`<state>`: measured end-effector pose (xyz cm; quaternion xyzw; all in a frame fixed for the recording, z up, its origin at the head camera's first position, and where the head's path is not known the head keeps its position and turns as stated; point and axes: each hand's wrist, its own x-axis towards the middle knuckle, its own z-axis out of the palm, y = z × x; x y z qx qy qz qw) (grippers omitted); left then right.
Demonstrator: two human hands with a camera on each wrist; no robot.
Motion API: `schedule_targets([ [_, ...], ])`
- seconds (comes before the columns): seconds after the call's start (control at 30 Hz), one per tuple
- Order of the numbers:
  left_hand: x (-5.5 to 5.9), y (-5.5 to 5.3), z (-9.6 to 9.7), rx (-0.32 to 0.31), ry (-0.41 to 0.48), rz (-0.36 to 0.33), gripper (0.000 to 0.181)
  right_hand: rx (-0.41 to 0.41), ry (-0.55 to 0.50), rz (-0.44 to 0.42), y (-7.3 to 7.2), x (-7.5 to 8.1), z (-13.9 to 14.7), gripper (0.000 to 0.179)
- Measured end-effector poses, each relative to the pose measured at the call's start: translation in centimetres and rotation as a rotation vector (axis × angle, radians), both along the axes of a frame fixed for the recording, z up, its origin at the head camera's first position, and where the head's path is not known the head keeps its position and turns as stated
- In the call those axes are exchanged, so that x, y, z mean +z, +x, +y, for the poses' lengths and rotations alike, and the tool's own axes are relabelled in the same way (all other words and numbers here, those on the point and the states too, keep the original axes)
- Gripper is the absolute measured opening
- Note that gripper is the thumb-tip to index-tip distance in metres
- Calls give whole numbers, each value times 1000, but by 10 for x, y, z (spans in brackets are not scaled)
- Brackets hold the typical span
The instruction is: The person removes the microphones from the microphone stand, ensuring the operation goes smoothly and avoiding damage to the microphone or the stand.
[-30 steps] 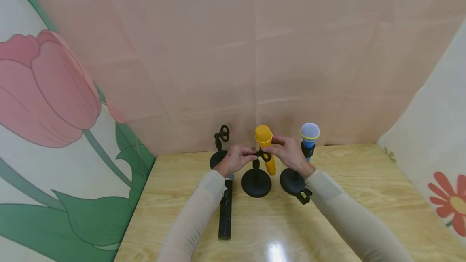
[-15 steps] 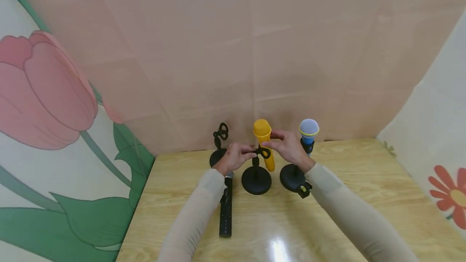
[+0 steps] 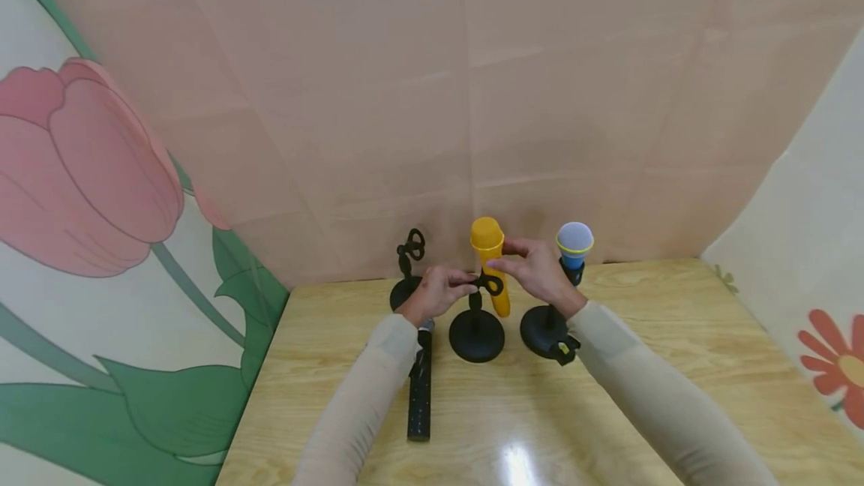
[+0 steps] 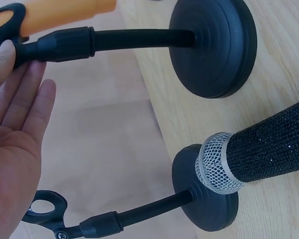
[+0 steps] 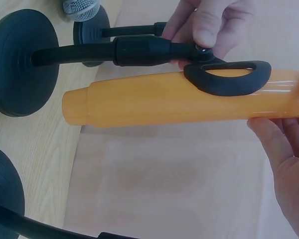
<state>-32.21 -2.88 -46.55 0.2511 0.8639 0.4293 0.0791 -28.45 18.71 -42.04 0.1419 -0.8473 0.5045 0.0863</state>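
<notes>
My right hand [image 3: 540, 276] grips a yellow microphone [image 3: 487, 237] near its head, holding it almost upright. The middle black stand [image 3: 476, 337] is pinched by my left hand [image 3: 435, 295] just under its ring clip [image 5: 228, 88]. In the right wrist view the microphone's body [image 5: 134, 105] lies behind the clip and shows through the ring's opening; it runs alongside the ring, not through it. Whether clip and microphone touch, I cannot tell. In the left wrist view my thumb and fingers [image 4: 26, 99] hold the clip's joint.
A blue microphone [image 3: 574, 240] stands in the right stand [image 3: 538, 330]. Behind my left hand is another stand [image 3: 403, 292] with a bare ring clip [image 4: 46, 204]. A black glittery microphone [image 3: 419, 396] lies on the wooden table [image 3: 324, 366]. A pinkish-beige sheet [image 3: 378, 133] rises behind.
The yellow microphone has risen slightly beside the clip, with my right hand still on it. My left hand keeps its place on the stand. The head view has shifted a little.
</notes>
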Motion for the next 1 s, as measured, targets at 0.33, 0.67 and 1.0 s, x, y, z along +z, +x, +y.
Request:
schedule_targets([
  [0.33, -1, 0, 0, -13, 9, 7, 21, -13, -8, -23, 0, 6, -1, 41],
  [0.67, 0, 0, 0, -8, -2, 8, 22, -31, -6, -23, 1, 19, -3, 42],
  [1.0, 0, 1, -2, -15, 8, 1, 24, 21, -34, -21, -1, 30, -3, 45],
])
